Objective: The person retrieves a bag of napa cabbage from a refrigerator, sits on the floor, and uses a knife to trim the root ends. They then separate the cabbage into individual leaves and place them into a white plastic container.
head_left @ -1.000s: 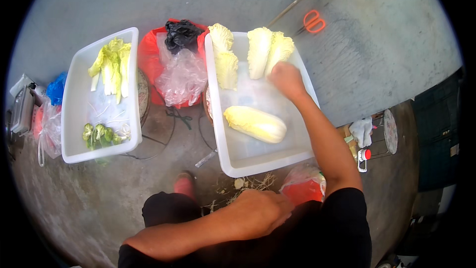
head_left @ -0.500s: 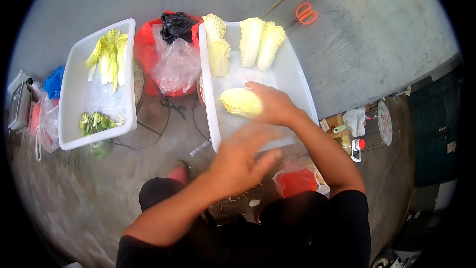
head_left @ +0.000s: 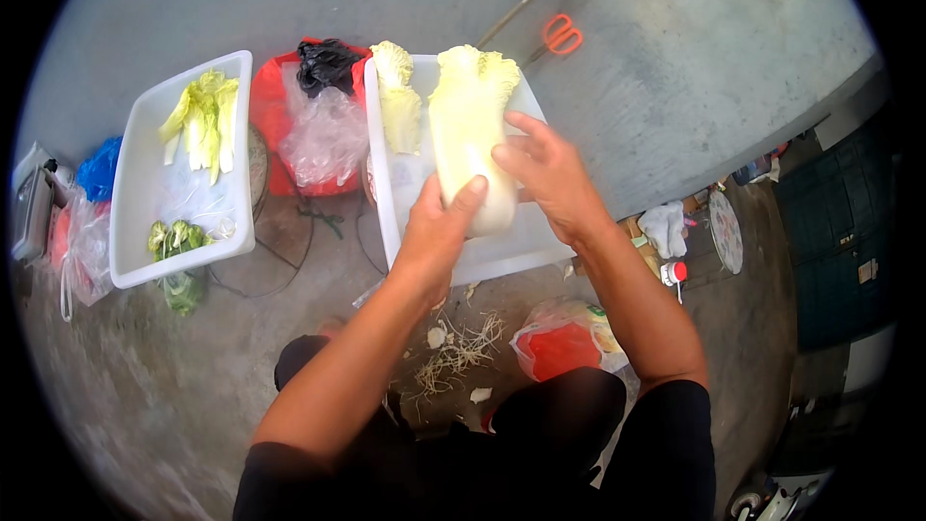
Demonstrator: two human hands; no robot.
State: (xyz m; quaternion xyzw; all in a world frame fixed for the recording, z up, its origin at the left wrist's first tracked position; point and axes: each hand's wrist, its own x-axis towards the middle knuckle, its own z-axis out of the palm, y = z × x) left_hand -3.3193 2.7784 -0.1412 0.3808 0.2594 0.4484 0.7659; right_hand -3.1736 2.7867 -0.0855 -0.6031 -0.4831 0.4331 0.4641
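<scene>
Though cabbage (head_left: 475, 130) earlier lay in tray (head_left: 526, 249), now lifted; left fingers (head_left: 468, 195) gripping it, right fingers (head_left: 531, 129) spread.

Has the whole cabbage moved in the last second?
Yes: against the right-hand white tub it lay in, the cabbage has moved up and away from the person, toward the far end.

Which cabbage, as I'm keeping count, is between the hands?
The large cabbage, its white base against the left hand, the right hand beside it. The leafy pieces along the white tub's left side touch neither.
</scene>
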